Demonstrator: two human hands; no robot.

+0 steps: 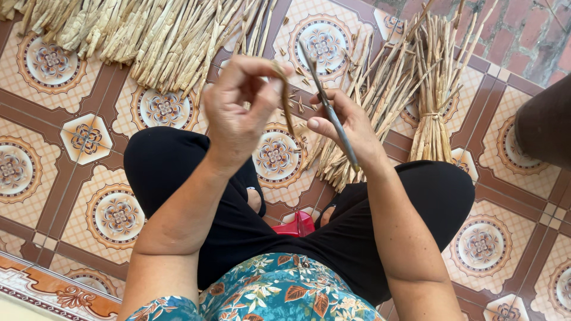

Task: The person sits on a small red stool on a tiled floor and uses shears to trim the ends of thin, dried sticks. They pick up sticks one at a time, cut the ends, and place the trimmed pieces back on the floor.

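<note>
**Stalk and blade meeting above the lap**

I am watching the left hand [238, 110] pinching a thin dried stalk [287, 101] between curled fingertips, its long axis hanging nearly upright, slightly tilted. The right hand [348, 128] is closing around a slim metal blade [330, 110], point angled up and far-left, just right of the stalk. Whether the two touch, I cannot tell. Both hands are hovering over the tiled floor [89, 196]; a loose heap of stalks [148, 35] is lying far-left, a tied bundle [434, 113] far-right.
</note>
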